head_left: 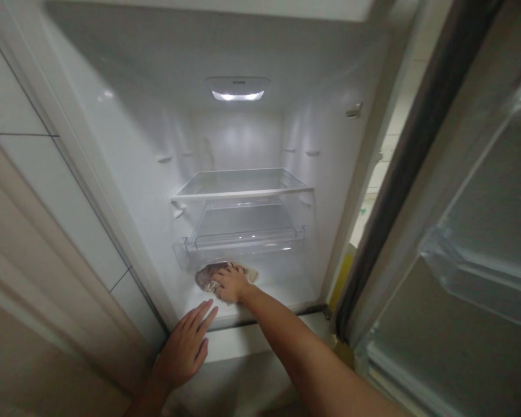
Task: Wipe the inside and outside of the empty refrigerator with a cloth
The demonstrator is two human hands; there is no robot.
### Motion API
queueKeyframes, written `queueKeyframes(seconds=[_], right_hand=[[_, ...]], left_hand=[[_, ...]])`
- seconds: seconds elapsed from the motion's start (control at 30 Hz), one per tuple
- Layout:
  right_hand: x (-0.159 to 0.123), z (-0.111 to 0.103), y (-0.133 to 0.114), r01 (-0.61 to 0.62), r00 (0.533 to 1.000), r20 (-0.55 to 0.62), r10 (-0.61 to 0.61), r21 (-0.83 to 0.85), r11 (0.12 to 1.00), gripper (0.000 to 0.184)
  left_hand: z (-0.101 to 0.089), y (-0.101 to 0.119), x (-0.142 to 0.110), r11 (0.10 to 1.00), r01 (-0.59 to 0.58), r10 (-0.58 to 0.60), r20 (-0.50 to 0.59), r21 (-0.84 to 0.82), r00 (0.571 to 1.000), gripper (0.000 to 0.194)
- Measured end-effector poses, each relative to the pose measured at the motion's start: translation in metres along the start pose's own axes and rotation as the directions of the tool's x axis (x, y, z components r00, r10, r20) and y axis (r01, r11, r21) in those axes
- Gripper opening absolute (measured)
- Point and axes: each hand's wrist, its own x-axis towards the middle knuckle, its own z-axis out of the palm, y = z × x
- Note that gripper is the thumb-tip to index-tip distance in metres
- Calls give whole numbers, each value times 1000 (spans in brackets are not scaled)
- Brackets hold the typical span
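Observation:
A patterned brown and beige cloth (207,278) lies bunched on the white floor of an open fridge (282,284). My right hand (232,282) presses down on it, fingers curled over the fabric. Part of the cloth is hidden under that hand. Closer to me, at the fridge's front lip, my left hand (189,341) is open with its fingers stretched out and nothing in it. Its fingertips come near the cloth but appear apart from it.
Above the cloth sit a clear plastic drawer (247,240) and a glass shelf (243,194). A lit lamp (238,90) is at the top. The fridge door (469,202) stands open on the right, with clear door bins (481,284). A tiled wall (69,197) runs along the left.

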Motion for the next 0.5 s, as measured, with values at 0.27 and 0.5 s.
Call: queueKeyframes(seconds=[0.27, 0.5], right_hand=[[-59, -25, 44, -268, 963, 6, 268, -23, 963, 68], [-49, -35, 89, -539, 833, -152, 531, -13, 842, 55]], left_hand=[[2, -2, -1, 999, -42, 42, -29, 8, 999, 82], [0, -1, 0, 1000, -11, 10, -16, -20, 1000, 79]])
